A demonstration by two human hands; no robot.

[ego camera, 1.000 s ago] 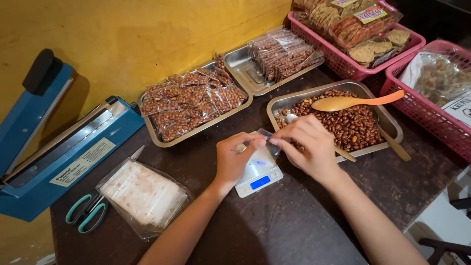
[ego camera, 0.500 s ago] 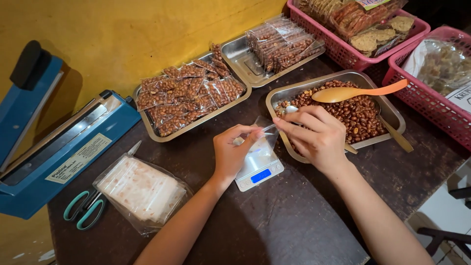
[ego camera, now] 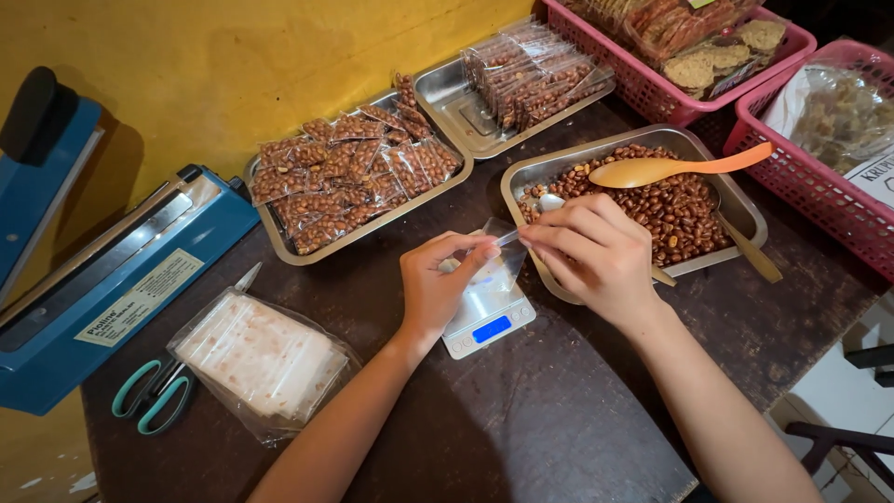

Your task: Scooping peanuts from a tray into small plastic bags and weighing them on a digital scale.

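Both hands hold a small clear plastic bag (ego camera: 500, 250) open over a small digital scale (ego camera: 488, 321) with a blue display. My left hand (ego camera: 440, 284) pinches the bag's left edge. My right hand (ego camera: 593, 253) pinches its right edge and rests over the rim of a metal tray (ego camera: 743, 200) of brown roasted peanuts (ego camera: 675, 205). An orange plastic spoon (ego camera: 675, 168) lies across that tray. A metal spoon (ego camera: 551, 200) sits in the peanuts just behind my right fingers.
A metal tray (ego camera: 270, 233) of small sealed peanut packets stands at the back, a second such tray (ego camera: 456, 107) beside it. A blue heat sealer (ego camera: 112, 279) sits left, with teal scissors (ego camera: 149, 396) and a bag of clear sachets (ego camera: 265, 359). Pink baskets (ego camera: 819, 186) of snacks stand right.
Both hands have stayed over the scale, working the little bag's mouth apart. The view has shifted slightly; nothing else on the table moved.
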